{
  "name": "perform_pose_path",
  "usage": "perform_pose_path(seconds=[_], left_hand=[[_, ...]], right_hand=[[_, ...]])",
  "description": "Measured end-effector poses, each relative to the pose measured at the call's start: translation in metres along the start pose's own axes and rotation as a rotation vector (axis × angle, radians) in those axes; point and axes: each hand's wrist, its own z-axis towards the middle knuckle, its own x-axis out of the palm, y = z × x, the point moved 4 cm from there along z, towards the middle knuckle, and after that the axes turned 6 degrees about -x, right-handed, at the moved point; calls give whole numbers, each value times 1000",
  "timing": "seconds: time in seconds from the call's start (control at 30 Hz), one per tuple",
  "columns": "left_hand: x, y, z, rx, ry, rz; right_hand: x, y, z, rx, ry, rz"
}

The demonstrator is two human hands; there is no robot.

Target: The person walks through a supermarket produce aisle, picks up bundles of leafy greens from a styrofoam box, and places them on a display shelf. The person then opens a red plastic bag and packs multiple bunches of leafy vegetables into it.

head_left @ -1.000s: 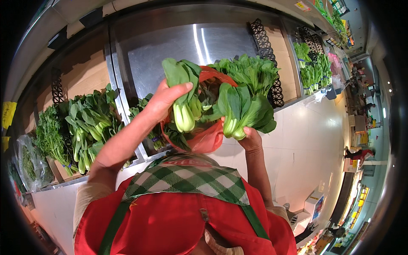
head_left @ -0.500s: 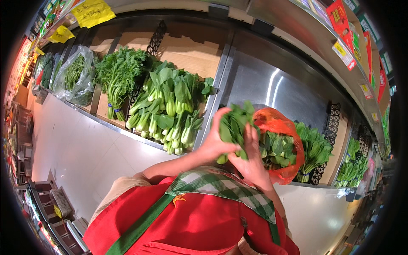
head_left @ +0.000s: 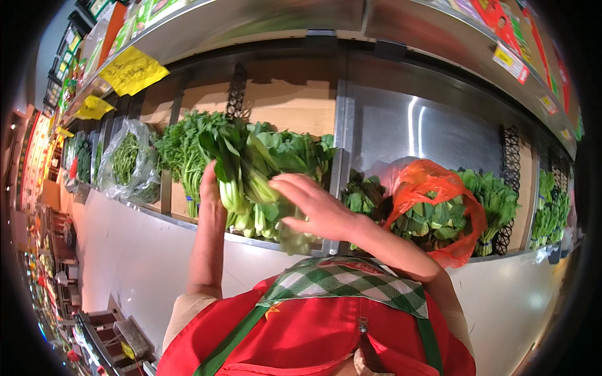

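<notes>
My left hand (head_left: 212, 191) is closed on a bunch of bok choy (head_left: 233, 188), with pale green stems and dark leaves, over the bok choy pile (head_left: 295, 150); most of its fingers are hidden by the stems. On the other side of the bunch, my right hand (head_left: 323, 210) has its fingers apart and slightly blurred. Its fingertips reach to the stems, and whether they touch is hard to tell.
Bundled leafy herbs (head_left: 182, 147) and a clear plastic bag (head_left: 128, 169) of greens lie to the left. On the right an orange plastic bag (head_left: 473, 219) holds leafy greens, beside a metal divider (head_left: 342, 138). A shelf (head_left: 263, 22) overhangs the back.
Both hands have moved left, from beside the orange bag to the bok choy pile, with the greens. My right hand has opened and come away from the bunch.
</notes>
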Motion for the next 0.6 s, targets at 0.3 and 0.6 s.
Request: perform_pose_path(seconds=[0.3,0.6], left_hand=[[25,-3,30,-200,52,-326],[-51,108,-33,-216,-116,-558]], right_hand=[[-11,-53,-7,367,-530,703],[20,-76,-55,680,-337,917]])
